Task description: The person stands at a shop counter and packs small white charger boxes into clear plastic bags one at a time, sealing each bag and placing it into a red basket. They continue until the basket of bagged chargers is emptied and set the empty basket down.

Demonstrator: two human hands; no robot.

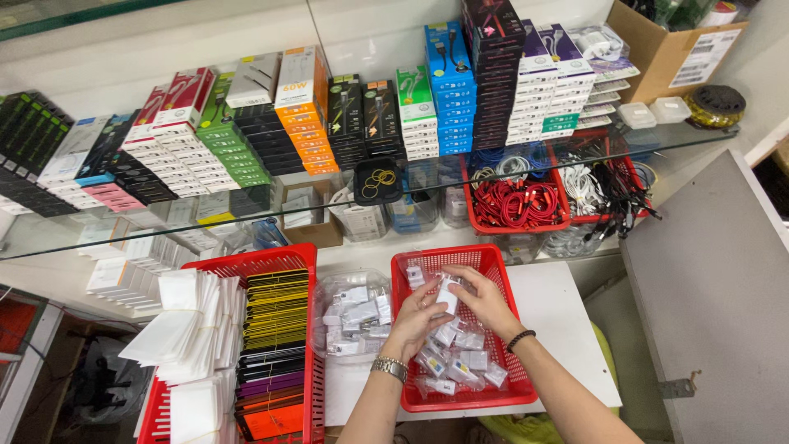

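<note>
Both of my hands meet over a red plastic basket (499,271) on a white table. My left hand (417,319), with a metal watch on its wrist, and my right hand (485,300), with a dark bead bracelet, together hold a small white charger in a clear bag (448,295). Below the hands the basket holds several more small bagged white chargers (460,366). A clear plastic bag full of white chargers (355,314) lies just left of the basket.
A larger red basket (246,265) at left holds stacks of white sleeves (193,329) and flat coloured packs (275,345). A glass shelf (509,168) above carries rows of stacked boxes; red bins of cables (518,204) sit beneath. A grey cabinet (715,279) stands at right.
</note>
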